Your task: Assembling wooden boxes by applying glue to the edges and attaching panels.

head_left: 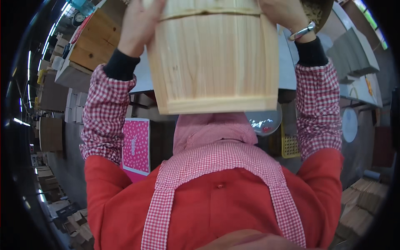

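1. Grey workshop floor [74, 166] behind everything, with white strip lights [29, 85] and stacked brown cartons [51, 134] along the far left rim
2. Upper left: round dark-rimmed clock [78, 17] near a blue-tinted clear plastic container [84, 6]; below them, an orange-brown knotted wooden panel [93, 39]
3. Left hand [139, 29], above a black cuff [121, 64] and a red-and-white checked sleeve cover [106, 110]: fingers clamped on the box's upper left side, tips running out at the top edge
4. Below, inside the left forearm: bright pink flat rectangular item with a white pattern [136, 146], low beside the body
5. Centre: pale wooden box with straight-grained planks [212, 58], held between both hands, slightly blurred, in front of the white-topped table [143, 77]; uneven seam across its upper part, lighter strip along its near edge, which hangs above the checked apron [216, 129]
6. Right of the apron: shiny clear plastic item with a red patch [263, 121], then a yellow perforated plastic basket [290, 146], partly covered
7. Right hand [283, 13], silver-coloured band [302, 31] at the wrist: clamped on the box's upper right side; spacing of the fingers cannot be told, cut off by the top edge
8. Far right: stacked grey sheets [352, 52], round pale disc [349, 124], and stacked thin wooden pieces [362, 198] lower down
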{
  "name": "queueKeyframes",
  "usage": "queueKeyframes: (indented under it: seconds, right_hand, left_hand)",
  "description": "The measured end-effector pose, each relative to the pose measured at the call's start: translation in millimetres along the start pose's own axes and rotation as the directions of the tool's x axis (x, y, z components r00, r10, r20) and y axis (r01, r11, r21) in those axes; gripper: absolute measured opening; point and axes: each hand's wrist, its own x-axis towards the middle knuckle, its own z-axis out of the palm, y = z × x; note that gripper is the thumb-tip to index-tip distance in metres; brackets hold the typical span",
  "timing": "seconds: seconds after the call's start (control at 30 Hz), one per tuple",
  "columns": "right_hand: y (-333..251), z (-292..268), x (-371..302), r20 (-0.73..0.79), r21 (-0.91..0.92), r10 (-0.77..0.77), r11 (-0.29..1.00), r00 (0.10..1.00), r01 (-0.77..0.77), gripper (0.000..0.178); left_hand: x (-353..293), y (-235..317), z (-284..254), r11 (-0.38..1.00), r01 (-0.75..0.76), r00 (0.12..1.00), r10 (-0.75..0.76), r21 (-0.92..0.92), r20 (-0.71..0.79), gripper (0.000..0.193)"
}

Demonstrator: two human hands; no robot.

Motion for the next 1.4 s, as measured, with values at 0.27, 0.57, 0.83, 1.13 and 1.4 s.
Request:
queueKeyframes:
  seconds: [0.27, 0.57, 0.83, 1.13, 1.4]
  right_hand:
    - [13.0, 94.6, -77.4, -0.463, -0.050, -0.099, 0.995, 0.881, 0.086, 0.056]
    - [14.2, 90.7, -61.9, -0.464, -0.037, -0.098, 0.995, 0.880, 0.092, 0.060]
    - [-7.8, 96.9, -96.2, -0.409, 0.126, 0.027, 0.992, 0.912, 0.028, 0.060]
    - [55.4, 116.2, -126.5, 0.118, 0.596, 0.650, 0.559, 0.751, -0.577, 0.037]
    - [72.1, 164.1, -125.9, 0.201, 0.602, 0.680, 0.481, 0.705, -0.637, 0.036]
  left_hand:
    - [-12.7, -110.7, 54.2, 0.890, -0.378, 0.664, 0.452, 0.253, -0.596, 0.041]
    - [-15.6, -98.6, 52.1, 0.960, -0.273, 0.759, 0.258, 0.067, -0.598, 0.048]
    - [-43.8, -112.3, 53.4, 0.975, -0.220, 0.802, 0.183, 0.004, -0.569, 0.054]
    - [-23.2, -6.8, -1.7, 0.647, -0.353, 0.699, 0.663, 0.676, -0.269, 0.051]
    - [37.2, 120.7, 94.5, 0.709, -0.577, 0.789, 0.354, 0.405, 0.502, 0.020]
